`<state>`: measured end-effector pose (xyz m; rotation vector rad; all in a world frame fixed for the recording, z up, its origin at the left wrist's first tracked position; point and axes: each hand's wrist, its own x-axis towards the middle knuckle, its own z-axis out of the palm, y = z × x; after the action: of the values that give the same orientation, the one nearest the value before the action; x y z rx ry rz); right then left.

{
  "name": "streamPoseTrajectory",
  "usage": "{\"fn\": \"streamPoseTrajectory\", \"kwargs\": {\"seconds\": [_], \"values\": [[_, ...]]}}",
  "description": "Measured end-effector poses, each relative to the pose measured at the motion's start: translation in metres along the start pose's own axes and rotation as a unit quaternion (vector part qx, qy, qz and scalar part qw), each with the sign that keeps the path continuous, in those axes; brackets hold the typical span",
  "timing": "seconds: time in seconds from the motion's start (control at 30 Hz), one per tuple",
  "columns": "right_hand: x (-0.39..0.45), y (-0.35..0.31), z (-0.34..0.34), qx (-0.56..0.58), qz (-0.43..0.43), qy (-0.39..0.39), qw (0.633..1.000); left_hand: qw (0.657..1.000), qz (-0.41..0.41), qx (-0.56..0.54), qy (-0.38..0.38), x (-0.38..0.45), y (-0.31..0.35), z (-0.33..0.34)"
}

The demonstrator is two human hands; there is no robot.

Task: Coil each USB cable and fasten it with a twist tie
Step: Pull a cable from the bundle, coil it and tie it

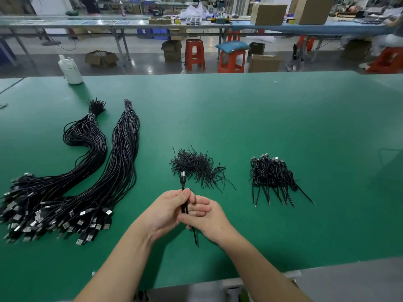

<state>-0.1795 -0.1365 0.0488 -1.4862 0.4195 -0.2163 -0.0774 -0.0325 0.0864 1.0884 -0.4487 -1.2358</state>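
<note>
Above the green table (261, 118), both hands hold one black USB cable (182, 179). Its silver plug points up and away from me, and a loose end hangs down below the hands. My left hand (168, 211) grips the folded cable between thumb and fingers. My right hand (204, 217) holds the same cable from the right, fingers curled against the left hand. A heap of black twist ties (196, 165) lies just beyond the hands. Two long bundles of uncoiled USB cables (87, 171) lie on the left. Coiled, tied cables (272, 173) are piled on the right.
A white bottle (70, 69) stands at the table's far left edge. Beyond the table are red stools (194, 53), cardboard boxes (101, 58) and another long workbench (196, 23). The table's near edge (218, 280) runs just under my forearms.
</note>
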Motion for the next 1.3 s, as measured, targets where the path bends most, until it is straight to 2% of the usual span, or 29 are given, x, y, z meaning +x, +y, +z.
{"fn": "streamPoseTrajectory", "kwargs": {"seconds": [0.23, 0.4, 0.53, 0.67, 0.83, 0.93, 1.0, 1.03, 1.07, 1.13, 1.17, 1.2, 1.3], "values": [[-0.003, 0.001, -0.008, 0.024, -0.012, 0.021, 0.999, 0.997, -0.004, 0.049, -0.051, 0.000, 0.008, 0.006], [-0.005, 0.000, 0.000, 0.089, 0.002, 0.043, 0.995, 0.996, 0.008, 0.075, -0.046, -0.002, 0.016, 0.011], [-0.004, 0.002, -0.003, 0.018, -0.009, 0.036, 0.999, 0.995, -0.008, 0.081, -0.051, -0.004, 0.018, 0.009], [-0.007, 0.004, -0.001, -0.056, -0.012, 0.064, 0.996, 0.995, -0.022, 0.099, -0.020, -0.005, 0.019, 0.013], [-0.009, 0.000, 0.007, -0.028, 0.046, 0.118, 0.992, 0.997, -0.010, 0.063, 0.036, -0.003, 0.015, 0.015], [-0.007, 0.003, 0.008, -0.046, 0.044, 0.144, 0.988, 0.992, -0.002, 0.098, 0.076, 0.000, 0.008, 0.016], [-0.007, 0.003, 0.005, -0.103, 0.022, 0.154, 0.982, 0.969, 0.020, 0.207, 0.135, 0.004, 0.002, 0.017], [-0.007, 0.003, 0.003, -0.156, 0.004, 0.149, 0.976, 0.935, 0.036, 0.304, 0.177, 0.006, 0.000, 0.017], [-0.008, 0.003, 0.000, -0.224, -0.012, 0.139, 0.965, 0.878, 0.052, 0.423, 0.218, 0.007, -0.002, 0.017], [-0.009, 0.002, -0.004, -0.331, -0.038, 0.121, 0.935, 0.729, 0.078, 0.622, 0.273, 0.005, -0.006, 0.018], [-0.010, 0.002, -0.005, -0.354, -0.049, 0.111, 0.927, 0.691, 0.077, 0.663, 0.278, 0.004, -0.007, 0.018], [-0.010, 0.002, -0.005, -0.370, -0.054, 0.101, 0.922, 0.689, 0.068, 0.669, 0.270, 0.004, -0.008, 0.017], [-0.013, 0.006, -0.005, -0.398, -0.053, 0.064, 0.913, 0.759, 0.077, 0.613, 0.204, 0.005, -0.006, 0.010]]}}
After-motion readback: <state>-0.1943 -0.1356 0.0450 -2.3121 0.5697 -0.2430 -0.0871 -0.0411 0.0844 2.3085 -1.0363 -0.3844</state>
